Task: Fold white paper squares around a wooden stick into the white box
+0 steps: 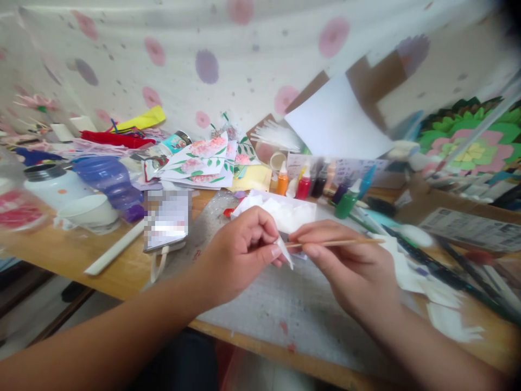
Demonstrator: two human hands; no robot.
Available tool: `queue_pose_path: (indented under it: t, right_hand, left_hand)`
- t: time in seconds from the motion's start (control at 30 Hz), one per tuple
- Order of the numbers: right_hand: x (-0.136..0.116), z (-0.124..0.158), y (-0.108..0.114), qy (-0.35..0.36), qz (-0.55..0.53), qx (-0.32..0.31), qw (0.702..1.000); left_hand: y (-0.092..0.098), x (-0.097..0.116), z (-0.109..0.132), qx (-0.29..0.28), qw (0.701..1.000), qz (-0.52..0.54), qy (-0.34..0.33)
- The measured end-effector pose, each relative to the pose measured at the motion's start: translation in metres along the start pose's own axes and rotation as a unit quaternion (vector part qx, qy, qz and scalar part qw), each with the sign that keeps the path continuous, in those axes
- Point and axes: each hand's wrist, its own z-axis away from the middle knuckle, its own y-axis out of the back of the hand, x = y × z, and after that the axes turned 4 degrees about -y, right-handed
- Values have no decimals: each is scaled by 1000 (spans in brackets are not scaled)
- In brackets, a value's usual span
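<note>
The wooden desk (61, 255) is carrying everything here, and a gray mat (252, 315) is lying along the middle of its front edge. A shallow white tray (311, 212) is resting toward the mat's far edge, with pale pieces (285, 207) heaping inside it. White strips (445, 320) are lying loosely toward the desk's right end.

Above the mat, the right hand (354, 266) is closing thumb and fingers around a slim wooden stick (345, 243), leaving no visible gap. The left hand (240, 252) is pinching a small folded white piece (286, 256) between thumb and fingertips, its pointed lower end hanging free. The stick's tip is meeting or nearly meeting that piece; blur is hiding the exact contact.

The stick is probably feeling light, stiff and smooth, so holding it near the working end should be giving better control. The white piece is looking thin, soft and easily creased or torn; its folded upper edge is seeming the safest place for a gentle pinch.
</note>
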Motion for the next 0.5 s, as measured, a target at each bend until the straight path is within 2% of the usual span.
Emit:
queue_pose_path:
  t: [0.23,0.5]
  right_hand:
    - [1,1,0,17,8,-12,1000]
    - [1,1,1,19,12,-17,1000]
  left_hand:
    - [0,2,1,5,999,27,18]
    - [-1,2,1,7,1000,-10,6]
